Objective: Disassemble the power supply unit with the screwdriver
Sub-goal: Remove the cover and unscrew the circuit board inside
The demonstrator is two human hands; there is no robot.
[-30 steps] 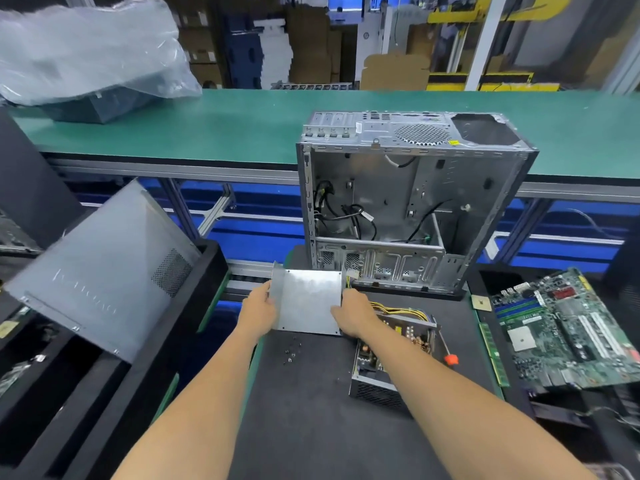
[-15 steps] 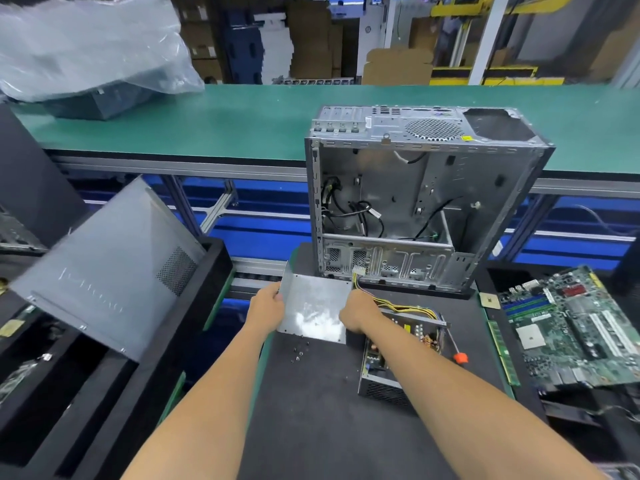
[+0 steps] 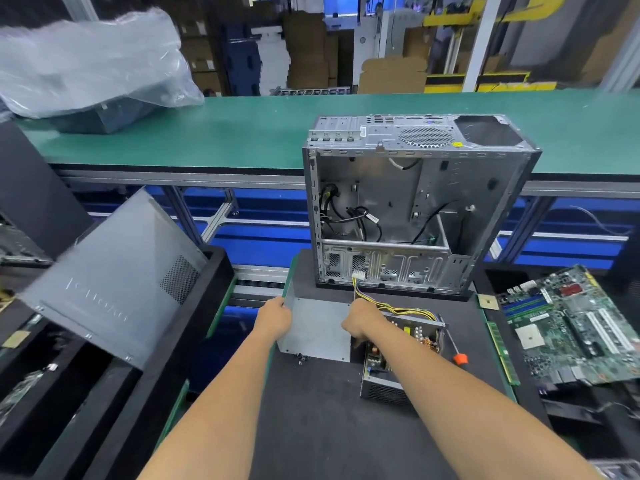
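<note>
Your left hand (image 3: 275, 318) and right hand (image 3: 362, 322) clamp their fingers on the metal cover (image 3: 318, 329), at 9 o'clock of the opened power supply unit (image 3: 391, 368); the screwdriver (image 3: 456, 353) lies at its 3 o'clock on the surface (image 3: 311, 427).

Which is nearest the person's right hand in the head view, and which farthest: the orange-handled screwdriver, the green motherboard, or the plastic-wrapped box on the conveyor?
From the right hand:
1. Orange-handled screwdriver, lying on the mat just to its right, beside the opened power supply.
2. Green motherboard, farther right, off the mat.
3. Plastic-wrapped box, far back left on the green conveyor.
</note>
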